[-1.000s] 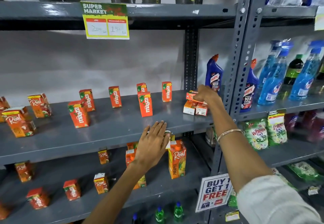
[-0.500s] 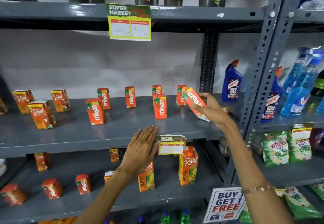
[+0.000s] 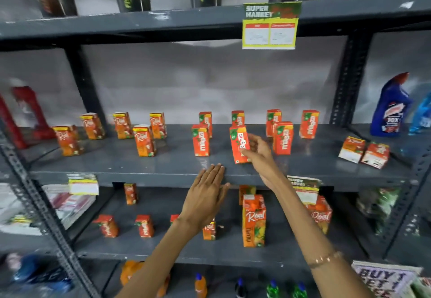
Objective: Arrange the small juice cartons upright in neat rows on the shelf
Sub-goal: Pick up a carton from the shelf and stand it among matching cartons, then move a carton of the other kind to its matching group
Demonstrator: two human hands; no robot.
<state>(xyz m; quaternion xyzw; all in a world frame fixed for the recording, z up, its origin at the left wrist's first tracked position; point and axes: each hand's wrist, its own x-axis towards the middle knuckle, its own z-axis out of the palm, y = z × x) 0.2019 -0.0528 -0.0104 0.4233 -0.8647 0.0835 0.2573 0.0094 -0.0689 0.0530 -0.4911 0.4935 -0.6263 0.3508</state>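
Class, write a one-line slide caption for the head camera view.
Right hand stands a Maaza carton upright on the grey shelf; left hand rests at its front edge.

Dark grey slotted-steel racking (image 3: 345, 83) stands against a pale grey wall (image 3: 210, 80). The upper shelf (image 3: 163, 21) carries a yellow-green price tag (image 3: 270, 25). Lighting is even and diffuse; outer areas appear blurred.

Counted on the middle shelf (image 3: 163, 169): eight upright Maaza cartons (image 3: 200, 140), five upright Real cartons (image 3: 144, 141), two toppled cartons (image 3: 352, 149) at far right.
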